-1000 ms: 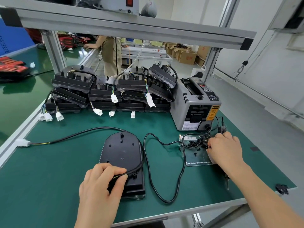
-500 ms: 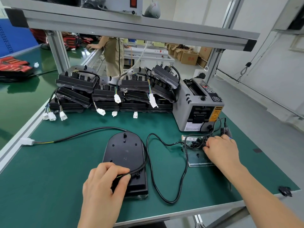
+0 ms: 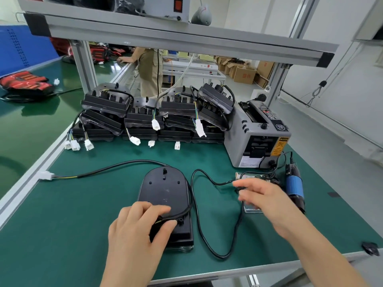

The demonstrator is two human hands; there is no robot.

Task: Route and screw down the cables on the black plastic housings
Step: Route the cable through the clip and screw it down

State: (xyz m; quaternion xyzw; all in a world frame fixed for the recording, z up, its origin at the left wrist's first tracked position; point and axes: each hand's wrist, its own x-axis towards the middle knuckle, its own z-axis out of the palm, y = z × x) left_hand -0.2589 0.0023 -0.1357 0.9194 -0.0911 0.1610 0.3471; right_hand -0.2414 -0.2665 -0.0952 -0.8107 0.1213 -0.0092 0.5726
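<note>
Left hand [image 3: 141, 228]: thumb and forefinger pinching black cable [image 3: 182, 213] against black housing [image 3: 163, 189]. Right hand [image 3: 267, 201]: fingers blurred; cannot tell whether it holds anything.

A black plastic housing [image 3: 165, 195] lies flat on the green mat [image 3: 72, 224], its rounded end pointing away. Its black cable [image 3: 116, 165] runs from a white connector [image 3: 46, 175] at the left edge, round the rounded end and down the right side. More housings [image 3: 145, 121], with their cables attached, are stacked at the back.

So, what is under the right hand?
A clear plate lies under the right hand; only its edges show. Its contents are covered, and whether the fingers hold anything cannot be seen.
</note>
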